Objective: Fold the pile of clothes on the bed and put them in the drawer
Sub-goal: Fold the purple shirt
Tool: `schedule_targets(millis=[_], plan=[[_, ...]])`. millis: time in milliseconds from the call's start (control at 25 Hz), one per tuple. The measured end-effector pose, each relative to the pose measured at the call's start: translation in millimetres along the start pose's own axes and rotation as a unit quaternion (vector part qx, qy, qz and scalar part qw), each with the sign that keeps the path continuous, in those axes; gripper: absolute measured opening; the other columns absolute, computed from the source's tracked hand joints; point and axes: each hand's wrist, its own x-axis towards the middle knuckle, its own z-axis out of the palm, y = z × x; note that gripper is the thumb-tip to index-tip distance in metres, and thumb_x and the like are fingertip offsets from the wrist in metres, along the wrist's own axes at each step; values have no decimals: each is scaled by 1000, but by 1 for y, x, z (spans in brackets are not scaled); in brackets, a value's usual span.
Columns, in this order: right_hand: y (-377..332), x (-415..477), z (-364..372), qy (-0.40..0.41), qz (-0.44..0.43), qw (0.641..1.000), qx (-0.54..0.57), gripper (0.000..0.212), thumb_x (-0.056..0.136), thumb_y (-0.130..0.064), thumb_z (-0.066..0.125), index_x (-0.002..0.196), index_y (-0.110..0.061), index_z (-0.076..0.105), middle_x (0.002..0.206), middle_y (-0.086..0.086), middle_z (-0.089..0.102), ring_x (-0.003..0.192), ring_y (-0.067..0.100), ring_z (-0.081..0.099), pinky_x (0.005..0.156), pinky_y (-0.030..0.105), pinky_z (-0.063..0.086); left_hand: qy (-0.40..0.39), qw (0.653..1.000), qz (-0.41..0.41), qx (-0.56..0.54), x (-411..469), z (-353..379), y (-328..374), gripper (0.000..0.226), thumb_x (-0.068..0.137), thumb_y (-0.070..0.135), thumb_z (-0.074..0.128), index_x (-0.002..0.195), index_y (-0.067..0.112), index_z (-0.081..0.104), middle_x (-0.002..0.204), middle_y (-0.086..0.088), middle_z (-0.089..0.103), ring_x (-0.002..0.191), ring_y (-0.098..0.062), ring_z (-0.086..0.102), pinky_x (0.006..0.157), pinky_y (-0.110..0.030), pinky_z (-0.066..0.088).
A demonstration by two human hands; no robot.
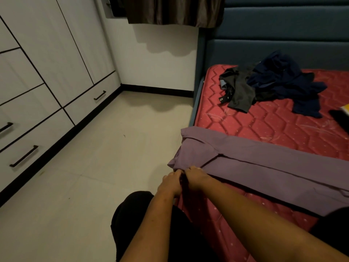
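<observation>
- Just right of 6 o'clock: right hand, pinching the near end of the purple garment, fingertips buried in the cloth.
- Touching it on the 9 o'clock side: left hand, curled onto the same cloth edge. Grip half hidden behind knuckles, read as grasping.
- purple garment folded lengthwise into a long strip, running across the mattress from 6 toward 4 o'clock. Far end cut off by the frame edge, near end hanging past the bed side. Kind of garment not clear.
- At 2 o'clock, on the mattress against the headboard: pile of dark clothes, unfolded. Navy and grey-black pieces tangled, number impossible to tell. Well apart from the purple garment.
- At 3 o'clock, at the frame edge: yellow thing, mostly cut off. Just beside it a black item, also cut off, not identifiable.
- From 10 to 8 o'clock: drawers low in a white wardrobe, all closed, bar handles. Leftmost ones cut off.
- At 12 o'clock: curtain, only the lower hem in frame.
- At 6 o'clock, under the forearms: knee in black cloth, over pale floor.
</observation>
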Motion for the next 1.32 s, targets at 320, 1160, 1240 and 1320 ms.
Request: schedule_targets(millis=[320,1160,1240,1320], plan=[[7,3,-12,118,-28,985,-126,23,96,-7,46,115,-10,58,117,11,60,108,29,54,73,37,42,-29,967,-239,88,-6,0,-3,43,96,22,47,138,14,46,139,-6,49,127,-23,49,95,-33,44],[39,16,-24,-11,24,961,276,17,96,-10,45,105,-9,60,101,18,59,87,30,55,72,32,39,433,881,97,-163,16,-34,24,50,86,-1,53,133,11,40,135,-12,40,126,-35,40,94,-50,45],[66,12,-39,2,-2,933,360,21,88,1,53,103,-4,66,100,18,64,87,28,59,71,29,40,421,893,154,-47,19,-46,41,55,78,8,50,132,18,42,136,-8,42,132,-38,31,98,-57,42],[100,-2,-60,103,27,865,491,29,89,2,54,113,-7,67,96,12,66,77,19,57,64,27,41,409,886,205,73,22,-56,71,59,71,21,43,130,24,47,133,-8,47,131,-37,30,104,-61,34]])
